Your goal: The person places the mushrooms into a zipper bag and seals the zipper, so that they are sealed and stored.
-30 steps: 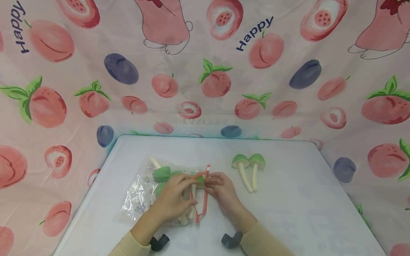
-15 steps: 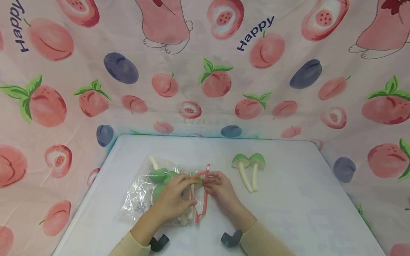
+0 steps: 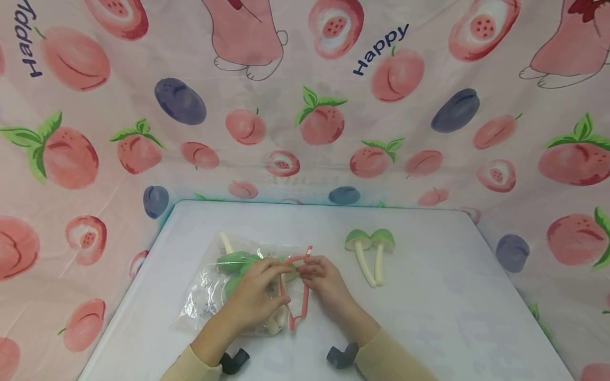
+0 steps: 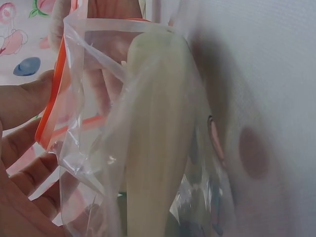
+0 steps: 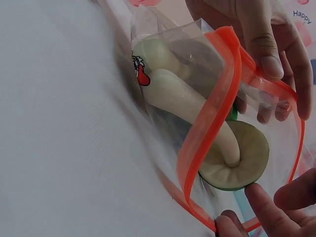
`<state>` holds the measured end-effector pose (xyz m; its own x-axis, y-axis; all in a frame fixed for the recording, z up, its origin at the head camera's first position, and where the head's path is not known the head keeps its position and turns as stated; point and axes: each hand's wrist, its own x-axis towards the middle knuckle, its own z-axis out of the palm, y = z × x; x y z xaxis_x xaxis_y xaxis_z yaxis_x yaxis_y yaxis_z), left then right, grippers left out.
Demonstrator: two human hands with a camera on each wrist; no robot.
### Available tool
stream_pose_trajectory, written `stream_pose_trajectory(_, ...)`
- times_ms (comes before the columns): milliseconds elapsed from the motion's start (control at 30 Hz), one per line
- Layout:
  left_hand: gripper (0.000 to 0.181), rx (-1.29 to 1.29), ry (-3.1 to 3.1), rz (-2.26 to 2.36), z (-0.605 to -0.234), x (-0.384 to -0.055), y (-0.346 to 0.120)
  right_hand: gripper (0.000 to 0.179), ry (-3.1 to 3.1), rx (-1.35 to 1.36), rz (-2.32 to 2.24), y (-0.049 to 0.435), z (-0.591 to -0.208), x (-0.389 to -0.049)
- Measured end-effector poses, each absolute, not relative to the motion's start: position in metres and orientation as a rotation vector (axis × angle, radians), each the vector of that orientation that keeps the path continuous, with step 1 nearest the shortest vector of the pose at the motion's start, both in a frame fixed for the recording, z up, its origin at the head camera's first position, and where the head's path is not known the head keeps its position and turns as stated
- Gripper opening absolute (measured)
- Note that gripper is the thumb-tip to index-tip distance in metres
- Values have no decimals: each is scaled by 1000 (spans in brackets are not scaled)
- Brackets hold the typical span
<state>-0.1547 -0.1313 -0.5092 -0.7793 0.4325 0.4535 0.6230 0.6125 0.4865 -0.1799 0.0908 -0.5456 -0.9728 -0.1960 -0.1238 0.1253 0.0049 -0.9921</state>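
A clear zip bag [image 3: 197,304] with a red-orange zip strip lies on its side, its mouth facing right. Several green-capped, pale-stemmed mushrooms [image 3: 233,262] show inside it. My left hand [image 3: 254,293] lies over the bag and holds the rim of its mouth between thumb and fingers. At the mouth is my right hand [image 3: 331,288], its fingers reaching left past the strip. In the right wrist view one right fingertip [image 5: 254,192] touches the cap of a mushroom [image 5: 249,143] just inside the mouth. A thick pale stem [image 4: 158,123] fills the left wrist view behind the film.
Two more green-capped mushrooms [image 3: 383,241] lie side by side on the white table [image 3: 429,317], right of the bag. Black curved pieces [image 3: 342,355] sit at both wrists. A pink fruit-print cloth [image 3: 286,106] hangs behind the table and at its sides.
The mushroom at the mouth has slid left, deeper into the bag, with my right fingers following it. The caps inside have shifted left. My left hand stays on the rim, moving slightly left.
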Motion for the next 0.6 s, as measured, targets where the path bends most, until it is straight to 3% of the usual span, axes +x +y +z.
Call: stream_pose_trajectory(600,63,-842,-2560,-944,-511,-154,-134,39,2178,-163,-1906,94,-551,-183)
